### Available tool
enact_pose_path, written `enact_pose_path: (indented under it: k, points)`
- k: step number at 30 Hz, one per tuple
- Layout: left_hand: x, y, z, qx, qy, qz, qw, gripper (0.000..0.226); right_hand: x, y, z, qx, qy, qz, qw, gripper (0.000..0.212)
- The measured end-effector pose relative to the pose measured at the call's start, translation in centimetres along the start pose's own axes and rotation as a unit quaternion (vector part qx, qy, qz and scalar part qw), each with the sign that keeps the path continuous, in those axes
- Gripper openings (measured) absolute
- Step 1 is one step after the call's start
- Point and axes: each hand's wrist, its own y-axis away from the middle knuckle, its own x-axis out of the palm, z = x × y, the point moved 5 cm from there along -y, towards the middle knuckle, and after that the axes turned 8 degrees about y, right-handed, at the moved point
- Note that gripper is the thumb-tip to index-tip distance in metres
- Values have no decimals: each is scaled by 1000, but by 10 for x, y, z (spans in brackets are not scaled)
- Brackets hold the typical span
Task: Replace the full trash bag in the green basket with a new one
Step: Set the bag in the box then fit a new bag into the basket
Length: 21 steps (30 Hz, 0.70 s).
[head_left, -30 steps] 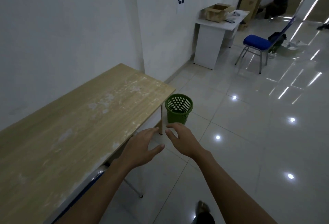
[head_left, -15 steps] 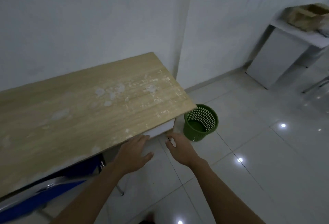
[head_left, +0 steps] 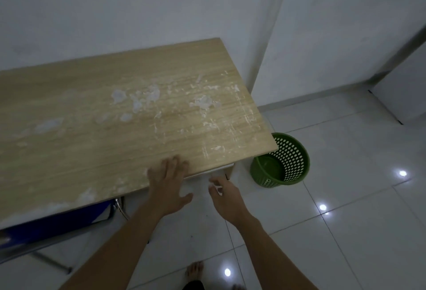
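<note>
The green perforated basket [head_left: 285, 163] stands on the tiled floor just past the right corner of the wooden table [head_left: 115, 116]. I can see its bare inside; no bag shows in it. My left hand [head_left: 169, 183] reaches over the table's front edge with fingers spread, holding nothing. My right hand [head_left: 224, 194] hovers below the table corner, left of the basket and apart from it. Its fingers look loosely apart, with a small pale glint at the fingertips that I cannot identify.
A blue chair [head_left: 53, 227] with metal legs is tucked under the table at the lower left. White walls meet in a corner behind the table. A white cabinet [head_left: 405, 91] stands at the far right. My bare foot [head_left: 194, 271] shows at the bottom on the glossy tiles.
My view has swung left and downward, closer to the table. Both hands have moved forward; the left one now reaches over the table's front edge.
</note>
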Motion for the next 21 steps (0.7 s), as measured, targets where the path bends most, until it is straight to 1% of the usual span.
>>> enact_pose_path:
  k: [3, 5, 7, 9, 11, 13, 16, 18, 21]
  points:
    - [19, -4, 4, -1, -40, -33, 999, 123, 4, -14, -17, -2, -9, 19, 1000, 31]
    - [30, -5, 7, -14, -71, -56, 996, 134, 5, -25, -26, -3, -23, 21, 1000, 29]
    - [35, -7, 9, -16, -92, -84, 992, 139, 7, -39, -35, 12, -56, 15, 998, 26]
    - [36, -9, 8, -15, -110, -112, 987, 141, 10, -53, -39, 34, -114, 5, 993, 21]
    - [38, -8, 7, -20, -119, -139, 983, 143, 16, -66, -42, 74, -200, -5, 977, 16]
    - [41, -8, 6, -22, -125, -159, 979, 144, 25, -75, -43, 110, -279, 0, 954, 12]
    - [41, -8, 7, -26, -136, -170, 976, 145, 38, -82, -41, 148, -376, 11, 915, 26]
    - [42, -7, 8, -28, -137, -176, 974, 144, 44, -86, -43, 168, -408, -3, 897, 30]
    - [44, -8, 9, -34, -140, -182, 973, 144, 50, -92, -44, 179, -422, -18, 889, 26]
